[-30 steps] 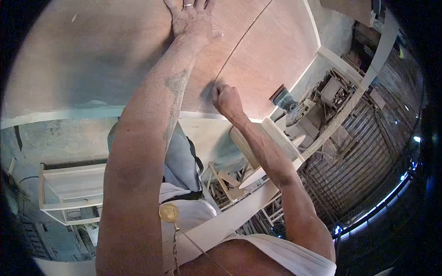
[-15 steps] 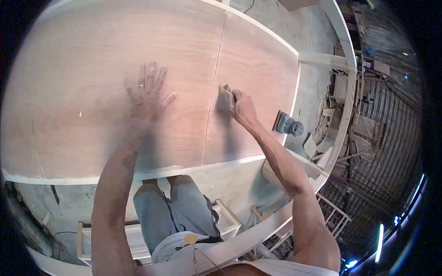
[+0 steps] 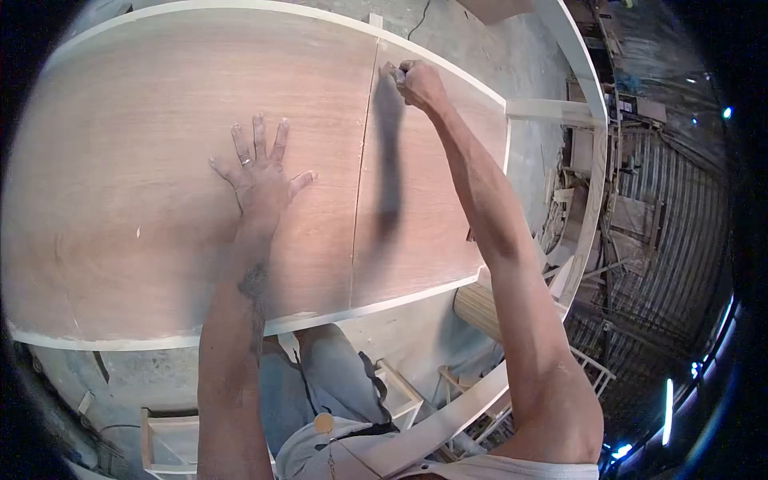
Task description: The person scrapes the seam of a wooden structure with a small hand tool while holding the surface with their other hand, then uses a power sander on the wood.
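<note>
- right hand [image 3: 420, 84] at upper middle of frame, closed in a loose fist, gripping small piece [image 3: 393, 70] at the fingertips; too small and blurred to tell what it is
- small piece sits just right of top part of seam [image 3: 363, 152]; can't tell if it touches the surface
- left hand [image 3: 262, 182] left of center, open, palm down, fingers spread and pointing up the frame, resting on panel [image 3: 160, 152]
- ring [image 3: 246, 162] on one left-hand finger
- panel: large, reddish-brown wood, fills left and middle of frame, pale edging [image 3: 232, 6] along its sides
- seam runs from top edge of panel down to bottom edge, between the two hands
- small light mark [image 3: 138, 232] on panel, lower left of left hand
- dark shadow [image 3: 390, 160] on panel below right hand
- pale curved frame [image 3: 598, 160] right of panel
- round ribbed wooden piece [image 3: 478, 310] under lower right edge of panel, partly behind right arm
- person's legs in gray [image 3: 340, 372] at bottom middle, round pendant [image 3: 323, 422] hanging above them
- corrugated sheet [image 3: 688, 200] at far right
</note>
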The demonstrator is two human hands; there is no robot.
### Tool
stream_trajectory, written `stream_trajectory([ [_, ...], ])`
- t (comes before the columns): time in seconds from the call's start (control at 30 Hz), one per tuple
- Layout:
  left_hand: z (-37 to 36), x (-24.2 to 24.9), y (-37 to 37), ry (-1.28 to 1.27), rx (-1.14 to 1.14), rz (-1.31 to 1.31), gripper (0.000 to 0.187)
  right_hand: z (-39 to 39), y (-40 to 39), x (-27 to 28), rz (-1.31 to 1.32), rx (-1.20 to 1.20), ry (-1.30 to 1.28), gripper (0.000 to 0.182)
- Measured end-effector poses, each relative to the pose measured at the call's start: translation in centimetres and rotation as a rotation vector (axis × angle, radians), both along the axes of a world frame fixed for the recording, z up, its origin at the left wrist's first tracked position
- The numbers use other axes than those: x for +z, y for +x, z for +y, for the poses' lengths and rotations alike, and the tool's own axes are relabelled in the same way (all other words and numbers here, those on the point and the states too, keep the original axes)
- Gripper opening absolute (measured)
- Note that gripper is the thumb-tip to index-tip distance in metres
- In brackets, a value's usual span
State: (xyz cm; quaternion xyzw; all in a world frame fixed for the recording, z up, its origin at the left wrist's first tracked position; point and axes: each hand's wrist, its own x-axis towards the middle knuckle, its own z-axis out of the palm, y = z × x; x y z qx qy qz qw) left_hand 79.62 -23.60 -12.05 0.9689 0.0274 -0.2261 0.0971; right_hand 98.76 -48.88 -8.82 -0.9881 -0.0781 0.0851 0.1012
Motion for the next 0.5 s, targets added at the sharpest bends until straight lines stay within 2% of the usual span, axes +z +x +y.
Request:
stream_trajectory([
  [0.1,0.1,0.4,0.1,-0.005,0.005,0.022,0.099,1.0,0.9,0.8,0.069,0.086,-0.094,0.034],
  [0.3,0.5,0.8,0.2,-0.042,0.025,0.021,0.099,3.3,1.1,2.3,0.345,0.027,-0.170,0.013],
  [0.5,0.8,1.0,0.2,-0.059,0.033,0.005,0.097,3.3,1.3,1.0,0.289,0.206,-0.365,0.016],
])
